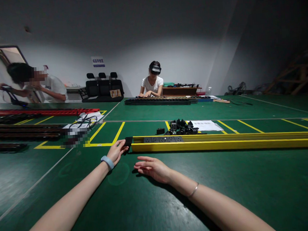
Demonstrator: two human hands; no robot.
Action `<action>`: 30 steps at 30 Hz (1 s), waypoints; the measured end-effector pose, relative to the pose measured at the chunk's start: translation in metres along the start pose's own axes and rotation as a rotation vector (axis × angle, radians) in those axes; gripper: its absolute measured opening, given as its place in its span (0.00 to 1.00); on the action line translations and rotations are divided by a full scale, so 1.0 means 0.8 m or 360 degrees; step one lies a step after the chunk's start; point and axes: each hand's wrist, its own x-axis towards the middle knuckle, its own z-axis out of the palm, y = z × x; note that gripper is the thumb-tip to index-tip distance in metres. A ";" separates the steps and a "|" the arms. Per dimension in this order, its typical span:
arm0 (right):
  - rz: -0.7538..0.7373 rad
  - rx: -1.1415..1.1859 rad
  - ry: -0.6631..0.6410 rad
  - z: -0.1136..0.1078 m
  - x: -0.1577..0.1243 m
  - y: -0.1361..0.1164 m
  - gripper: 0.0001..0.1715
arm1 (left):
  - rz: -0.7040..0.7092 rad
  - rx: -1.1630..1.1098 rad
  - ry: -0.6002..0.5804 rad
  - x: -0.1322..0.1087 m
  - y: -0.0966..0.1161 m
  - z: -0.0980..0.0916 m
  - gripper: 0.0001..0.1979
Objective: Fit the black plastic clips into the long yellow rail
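A long yellow rail [222, 142] lies across the green floor in front of me, with grey socket modules [163, 139] set in its left part. My left hand [117, 151], with a light blue wristband, grips a black end cap [128, 141] at the rail's left end. My right hand [153, 168] rests on the floor just in front of the rail, fingers stretched out and apart, holding nothing. A pile of small black parts [181, 127] lies just behind the rail.
White paper sheets [205, 125] lie behind the rail. Long dark and red rails [25, 131] lie at the left. One person sits at a far black rail [158, 100]; another person stands at far left. Yellow tape lines mark the floor.
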 end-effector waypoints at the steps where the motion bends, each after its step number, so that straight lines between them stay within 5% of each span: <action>1: -0.0004 0.0008 -0.0006 0.000 0.000 0.000 0.32 | -0.0001 -0.0011 -0.0003 0.000 0.000 0.000 0.12; 21: -0.0010 0.0016 -0.0012 0.000 0.000 0.000 0.31 | 0.0031 -0.0061 -0.0005 0.001 -0.003 0.001 0.11; 30: -0.0006 0.0052 -0.0014 0.000 0.000 0.000 0.33 | 0.0100 0.0085 -0.0046 -0.001 -0.008 0.006 0.19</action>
